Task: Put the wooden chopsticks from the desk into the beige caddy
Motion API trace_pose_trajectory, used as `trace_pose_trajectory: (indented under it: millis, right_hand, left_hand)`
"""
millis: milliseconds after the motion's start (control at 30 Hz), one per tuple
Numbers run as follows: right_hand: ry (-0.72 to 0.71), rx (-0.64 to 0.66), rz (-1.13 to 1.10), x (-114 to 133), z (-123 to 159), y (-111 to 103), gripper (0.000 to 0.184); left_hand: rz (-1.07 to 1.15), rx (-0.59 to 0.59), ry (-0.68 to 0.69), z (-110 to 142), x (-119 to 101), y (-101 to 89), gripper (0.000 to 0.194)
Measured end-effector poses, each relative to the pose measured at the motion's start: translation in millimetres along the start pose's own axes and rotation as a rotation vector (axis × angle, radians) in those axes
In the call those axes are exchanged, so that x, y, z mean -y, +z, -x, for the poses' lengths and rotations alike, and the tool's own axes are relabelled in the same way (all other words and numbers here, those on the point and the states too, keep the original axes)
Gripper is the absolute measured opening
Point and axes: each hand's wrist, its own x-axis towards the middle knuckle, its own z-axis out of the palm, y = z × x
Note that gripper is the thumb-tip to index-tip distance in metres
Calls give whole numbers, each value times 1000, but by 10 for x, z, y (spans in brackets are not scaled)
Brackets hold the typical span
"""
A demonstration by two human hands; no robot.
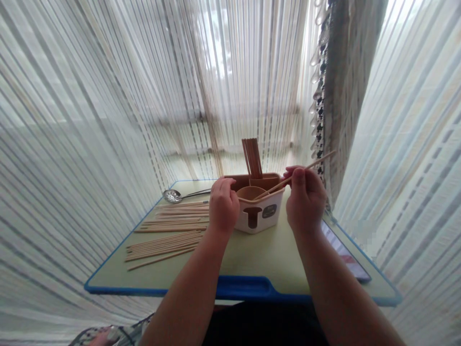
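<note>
My right hand (305,199) is closed in a pinch on a light wooden chopstick (317,162), which slants down to the left with its tip inside the white and brown utensil holder (260,214). My left hand (223,204) is curled against the holder's left rim and grips it. Several dark brown chopsticks (252,157) stand upright in the holder's back compartment. Many light wooden chopsticks (169,238) lie in loose rows on the left part of the pale green table (259,257).
A metal slotted spoon (173,195) lies at the table's far left corner. A phone or tablet (344,252) lies flat near the right edge. The table has a blue rim (241,288). Striped sheer curtains (108,120) hang close around the table on all sides.
</note>
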Motion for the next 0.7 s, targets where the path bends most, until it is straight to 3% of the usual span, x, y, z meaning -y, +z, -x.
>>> trace_pose_trajectory:
  millis: [233, 700]
  right_hand:
    - [-122, 261, 310, 30, 45, -17, 25]
    - [-148, 425, 538, -171, 121, 44, 15]
  left_hand:
    - [-39, -62, -63, 11, -28, -39, 22]
    - [-86, -99, -77, 19, -130, -98, 14]
